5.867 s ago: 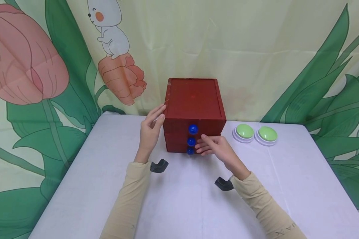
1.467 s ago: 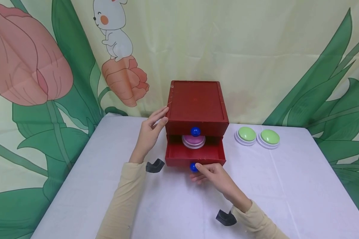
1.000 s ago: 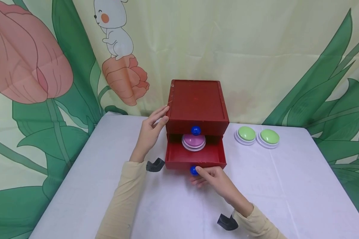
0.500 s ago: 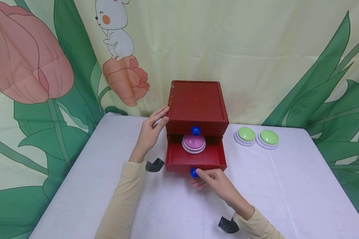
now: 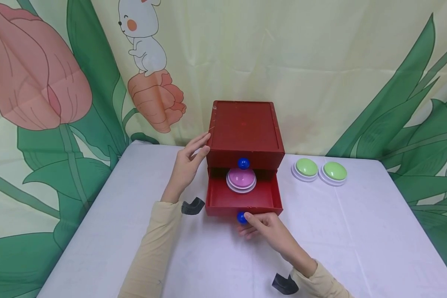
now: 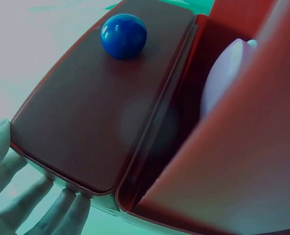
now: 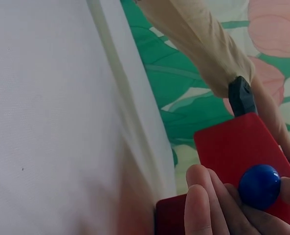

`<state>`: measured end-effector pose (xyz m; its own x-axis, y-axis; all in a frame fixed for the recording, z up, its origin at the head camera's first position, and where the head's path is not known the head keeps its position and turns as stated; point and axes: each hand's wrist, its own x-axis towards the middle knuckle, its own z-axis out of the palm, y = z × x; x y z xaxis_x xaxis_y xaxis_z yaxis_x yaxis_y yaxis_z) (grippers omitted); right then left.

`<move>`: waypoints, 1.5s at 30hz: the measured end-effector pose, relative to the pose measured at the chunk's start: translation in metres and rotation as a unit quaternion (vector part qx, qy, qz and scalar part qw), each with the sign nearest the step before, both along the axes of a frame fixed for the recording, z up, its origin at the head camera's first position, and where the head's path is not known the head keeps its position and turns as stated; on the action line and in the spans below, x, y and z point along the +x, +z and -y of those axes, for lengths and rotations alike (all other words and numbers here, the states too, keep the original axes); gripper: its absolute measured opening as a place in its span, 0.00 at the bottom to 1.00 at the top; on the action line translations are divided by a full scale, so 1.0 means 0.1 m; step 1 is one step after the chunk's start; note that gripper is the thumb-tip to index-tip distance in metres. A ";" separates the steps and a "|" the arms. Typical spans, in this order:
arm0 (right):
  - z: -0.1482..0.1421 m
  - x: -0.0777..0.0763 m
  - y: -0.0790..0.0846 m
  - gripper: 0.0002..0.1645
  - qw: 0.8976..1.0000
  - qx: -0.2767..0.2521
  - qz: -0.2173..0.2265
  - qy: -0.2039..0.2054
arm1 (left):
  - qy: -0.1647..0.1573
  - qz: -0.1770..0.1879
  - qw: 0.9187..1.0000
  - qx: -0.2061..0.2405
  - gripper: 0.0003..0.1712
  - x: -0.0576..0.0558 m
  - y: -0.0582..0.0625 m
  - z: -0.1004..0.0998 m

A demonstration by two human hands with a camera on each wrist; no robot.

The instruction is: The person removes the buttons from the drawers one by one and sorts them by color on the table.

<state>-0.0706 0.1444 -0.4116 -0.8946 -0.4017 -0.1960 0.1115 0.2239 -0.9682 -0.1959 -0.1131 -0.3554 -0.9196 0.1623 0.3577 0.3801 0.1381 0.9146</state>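
A small dark red drawer cabinet [image 5: 242, 126] stands at the back of the table. Below its top drawer, a lower drawer [image 5: 264, 200] is pulled out toward me. Thumb and fingers of my right hand [image 5: 277, 236] pinch this drawer's blue knob [image 7: 260, 187]. Inside, toward the back, sits a round pink-domed disc [image 5: 241, 178] on a white base. My left hand [image 5: 183, 170] rests against the cabinet's left side, fingers extended; the left wrist view has its fingertips along the edge beside the top drawer. That top drawer's blue knob [image 6: 123, 36] is untouched.
Two green-domed discs [image 5: 306, 167] on white bases lie side by side right of the cabinet. A white cloth [image 5: 108, 231] covers the table. Behind hangs a printed curtain [image 5: 301, 74]. Black brackets [image 5: 193, 206] stick out at both wrists.
The lower drawer, flush in the oldest frame, has slid out toward me with the right hand on its knob, exposing the pink-domed disc. Lately it moves only slightly; the left hand stays put.
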 end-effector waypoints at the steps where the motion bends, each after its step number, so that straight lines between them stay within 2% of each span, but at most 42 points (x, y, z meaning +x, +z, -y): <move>1: 0.00 0.01 0.00 0.28 1.000 -0.001 -0.001 0.000 | 0.000 0.000 1.000 0.000 0.25 0.00 0.00 0.00; 11: 0.03 0.07 -0.02 0.27 1.000 -0.011 -0.012 0.004 | 0.006 -0.010 1.000 -0.008 0.26 0.01 0.00 0.02; 22: 0.03 0.13 -0.03 0.27 1.000 -0.013 -0.012 0.004 | 0.007 0.003 1.000 0.003 0.26 0.00 0.00 0.01; 24: 0.03 0.15 -0.03 0.26 1.000 -0.010 -0.012 0.002 | 0.006 0.008 1.000 0.000 0.26 0.01 0.02 0.01; 31: 0.03 0.22 -0.01 0.26 1.000 0.010 -0.008 0.004 | 0.003 0.017 1.000 -0.007 0.26 0.20 0.27 -0.04; 45: 0.05 0.26 0.00 0.26 1.000 0.013 -0.008 0.001 | 0.001 0.015 1.000 -0.005 0.26 0.20 0.28 -0.04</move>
